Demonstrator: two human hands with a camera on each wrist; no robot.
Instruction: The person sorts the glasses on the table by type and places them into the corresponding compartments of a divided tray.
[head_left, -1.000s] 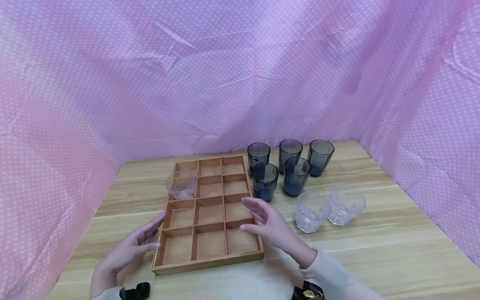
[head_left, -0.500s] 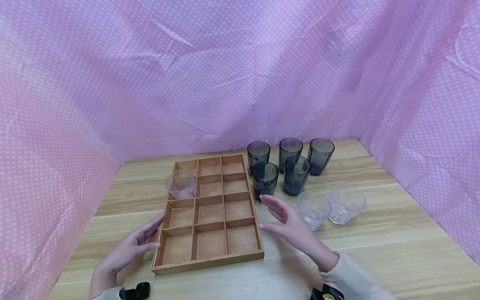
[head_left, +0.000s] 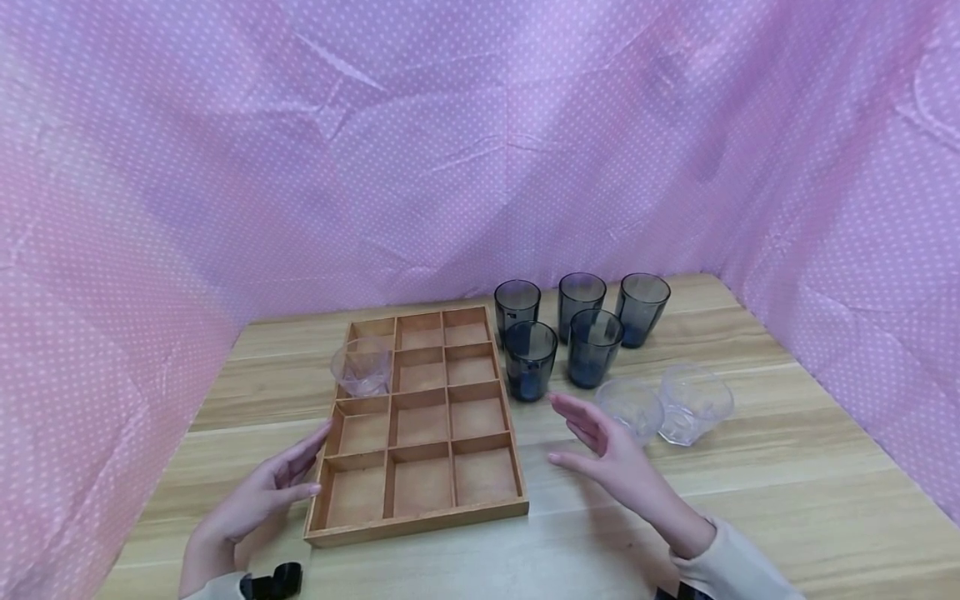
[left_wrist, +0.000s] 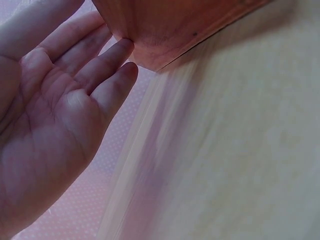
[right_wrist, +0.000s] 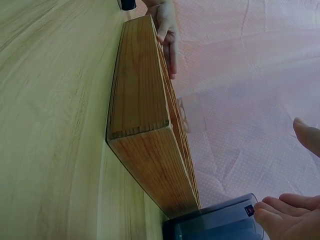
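Observation:
A wooden tray (head_left: pixel 416 527) divided into several square compartments lies on the table. My left hand (head_left: pixel 258 498) rests along its left side, fingers extended; in the left wrist view the fingertips (left_wrist: pixel 127 47) meet the tray's wooden side (left_wrist: pixel 165 35). One clear glass (head_left: pixel 363 368) stands in the tray's left column, second row from the back. To the right of the tray my right hand (head_left: pixel 611 457) hangs over the table with thumb and fingers spread, holding nothing. It partly covers a clear glass (head_left: pixel 632 404); another clear glass (head_left: pixel 693 406) stands just beyond it.
Several dark smoky glasses stand behind the right hand, the nearest (head_left: pixel 530 367) close to the tray's right edge. Another dark glass (head_left: pixel 595 350) is beside it. A pink dotted cloth (head_left: pixel 480 167) surrounds the table (head_left: pixel 787 467) at the back and sides.
My right hand has moved right, from over the tray's right column to in front of the clear glasses. The left hand and the tray have stayed in place.

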